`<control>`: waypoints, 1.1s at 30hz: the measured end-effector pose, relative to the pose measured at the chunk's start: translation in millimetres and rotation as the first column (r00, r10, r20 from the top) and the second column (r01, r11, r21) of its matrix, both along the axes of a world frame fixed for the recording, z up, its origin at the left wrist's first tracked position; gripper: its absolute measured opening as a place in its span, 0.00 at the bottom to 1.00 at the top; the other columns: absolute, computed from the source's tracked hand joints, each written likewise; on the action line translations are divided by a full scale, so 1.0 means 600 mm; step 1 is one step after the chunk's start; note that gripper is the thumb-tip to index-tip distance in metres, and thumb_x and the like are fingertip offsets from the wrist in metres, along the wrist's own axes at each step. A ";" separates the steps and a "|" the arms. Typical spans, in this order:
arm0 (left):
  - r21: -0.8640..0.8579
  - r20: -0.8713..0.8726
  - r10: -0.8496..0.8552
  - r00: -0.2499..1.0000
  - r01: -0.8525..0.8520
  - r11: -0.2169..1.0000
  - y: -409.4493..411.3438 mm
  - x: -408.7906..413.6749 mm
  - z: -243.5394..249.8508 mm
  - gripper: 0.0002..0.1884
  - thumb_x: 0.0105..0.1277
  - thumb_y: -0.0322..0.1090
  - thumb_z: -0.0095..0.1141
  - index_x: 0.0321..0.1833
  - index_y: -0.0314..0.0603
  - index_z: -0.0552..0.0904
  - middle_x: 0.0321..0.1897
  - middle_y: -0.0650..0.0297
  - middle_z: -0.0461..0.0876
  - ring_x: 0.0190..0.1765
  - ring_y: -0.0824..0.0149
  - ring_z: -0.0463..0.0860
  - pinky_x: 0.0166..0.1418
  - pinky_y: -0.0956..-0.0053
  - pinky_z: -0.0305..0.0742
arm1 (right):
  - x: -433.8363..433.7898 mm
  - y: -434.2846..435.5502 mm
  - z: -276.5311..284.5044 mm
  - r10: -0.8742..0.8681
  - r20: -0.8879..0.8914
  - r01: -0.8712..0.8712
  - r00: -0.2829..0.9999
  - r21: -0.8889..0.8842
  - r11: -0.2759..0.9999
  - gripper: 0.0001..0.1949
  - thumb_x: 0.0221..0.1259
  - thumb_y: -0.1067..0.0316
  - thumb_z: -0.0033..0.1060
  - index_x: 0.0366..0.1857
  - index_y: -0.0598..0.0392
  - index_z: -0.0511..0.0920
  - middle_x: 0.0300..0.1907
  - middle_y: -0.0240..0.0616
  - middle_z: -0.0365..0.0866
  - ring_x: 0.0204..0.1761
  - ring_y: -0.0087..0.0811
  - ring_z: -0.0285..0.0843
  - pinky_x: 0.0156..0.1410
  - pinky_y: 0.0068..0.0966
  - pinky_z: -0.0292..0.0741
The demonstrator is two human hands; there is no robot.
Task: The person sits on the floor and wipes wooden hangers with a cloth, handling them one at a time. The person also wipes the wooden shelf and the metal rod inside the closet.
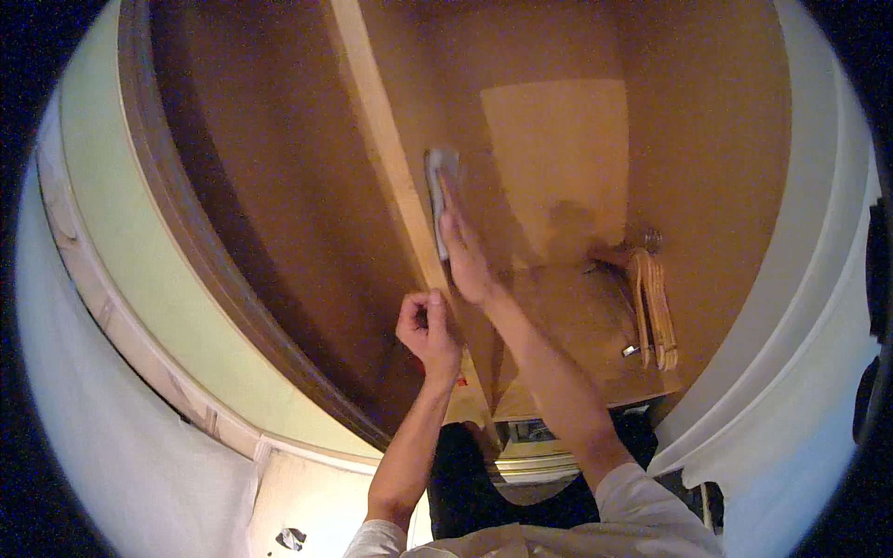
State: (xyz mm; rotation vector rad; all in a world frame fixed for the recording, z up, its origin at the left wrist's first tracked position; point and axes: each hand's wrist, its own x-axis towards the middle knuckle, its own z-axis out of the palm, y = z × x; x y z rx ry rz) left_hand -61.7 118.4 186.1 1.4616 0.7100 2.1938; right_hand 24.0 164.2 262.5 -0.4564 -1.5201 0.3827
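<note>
My right hand (469, 265) lies flat over a pale grey folded cloth (442, 160), holding it against the side of an upright wooden divider (481, 335) inside a wardrobe. The hand and cloth are slightly blurred. Lower and to the left, my left hand (429, 335) is raised with its fingers curled towards the thumb, close to the divider's light front edge (391, 146). Nothing shows in that hand; whether it touches the edge cannot be told.
Several wooden clothes hangers (656, 314) stand together at the right, over the compartment floor (572, 349). The darker left compartment (279, 174) lies across the divider. A pale green panel (174, 272) curves along the left. Below the compartment floor is a gap with grey contents (534, 430).
</note>
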 end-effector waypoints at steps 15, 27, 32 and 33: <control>-0.067 0.022 -0.016 1.000 0.017 0.998 0.014 -0.009 -0.020 0.13 0.72 0.41 0.58 0.31 0.42 0.77 0.26 0.70 0.76 0.31 0.77 0.71 0.35 0.77 0.68 | 0.013 -0.015 -0.236 -0.396 0.029 0.318 0.918 -0.649 0.691 0.31 0.76 0.48 0.41 0.73 0.59 0.56 0.75 0.49 0.56 0.77 0.42 0.51 0.78 0.33 0.51; 0.069 0.236 -0.350 0.906 0.344 0.936 0.006 -0.017 -0.012 0.08 0.67 0.38 0.60 0.39 0.41 0.82 0.37 0.65 0.84 0.41 0.68 0.81 0.50 0.68 0.77 | -0.080 -0.183 -0.539 -0.539 0.008 0.350 0.842 -0.769 0.535 0.17 0.74 0.62 0.43 0.60 0.56 0.75 0.57 0.53 0.78 0.58 0.53 0.75 0.65 0.45 0.68; 0.063 0.229 -0.314 0.921 0.308 0.949 -0.005 -0.014 -0.006 0.12 0.68 0.42 0.61 0.41 0.40 0.83 0.41 0.59 0.85 0.42 0.63 0.82 0.49 0.64 0.78 | -0.106 -0.241 -0.542 -0.616 0.040 0.506 0.787 -0.613 0.607 0.21 0.72 0.70 0.47 0.67 0.58 0.69 0.57 0.61 0.76 0.60 0.56 0.74 0.64 0.40 0.70; 0.078 0.222 -0.284 0.933 0.273 0.959 -0.004 -0.012 -0.006 0.13 0.68 0.43 0.61 0.41 0.39 0.83 0.41 0.58 0.85 0.41 0.63 0.82 0.48 0.64 0.78 | -0.111 -0.240 -0.550 -0.644 0.068 0.572 0.762 -0.536 0.621 0.22 0.71 0.72 0.47 0.68 0.59 0.67 0.60 0.62 0.74 0.64 0.57 0.72 0.68 0.40 0.68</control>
